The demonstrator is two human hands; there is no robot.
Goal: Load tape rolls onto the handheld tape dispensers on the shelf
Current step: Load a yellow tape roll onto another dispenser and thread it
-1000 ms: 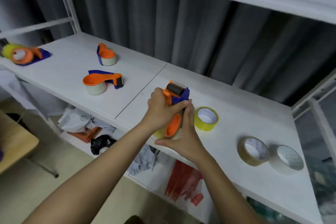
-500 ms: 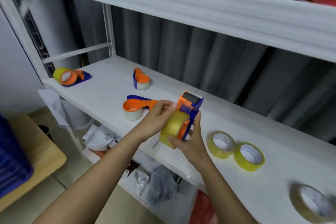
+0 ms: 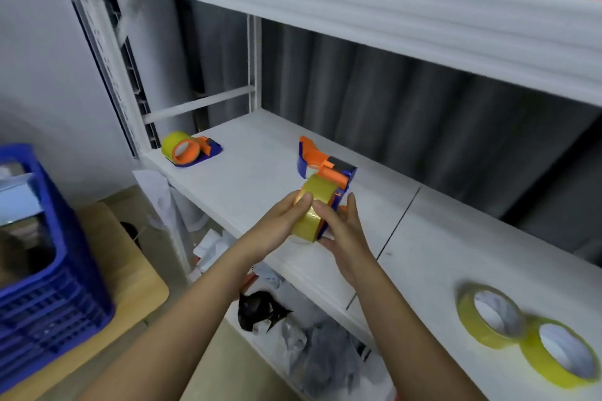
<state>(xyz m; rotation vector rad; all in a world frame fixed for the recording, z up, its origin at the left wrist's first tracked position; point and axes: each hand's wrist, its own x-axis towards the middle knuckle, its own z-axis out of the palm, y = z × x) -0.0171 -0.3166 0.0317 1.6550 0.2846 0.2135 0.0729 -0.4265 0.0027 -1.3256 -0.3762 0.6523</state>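
Both hands hold one dispenser (image 3: 338,177) above the shelf (image 3: 247,179): the left hand (image 3: 280,221) curls its fingers on the dispenser's yellow roll (image 3: 314,205), and the right hand (image 3: 342,228) grips the frame from the other side. Right of the dispenser, two yellow rolls (image 3: 524,332) lie touching. Just beyond it sits another dispenser (image 3: 309,156); a loaded one (image 3: 189,148) lies far left.

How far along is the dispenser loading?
Done: the far-left dispenser carries a yellow roll. In hand: left hand and right hand hold a dispenser with a yellow roll on it, fingers at the tape. Left: two loose yellow rolls lie on the shelf; the dispenser behind is partly hidden.
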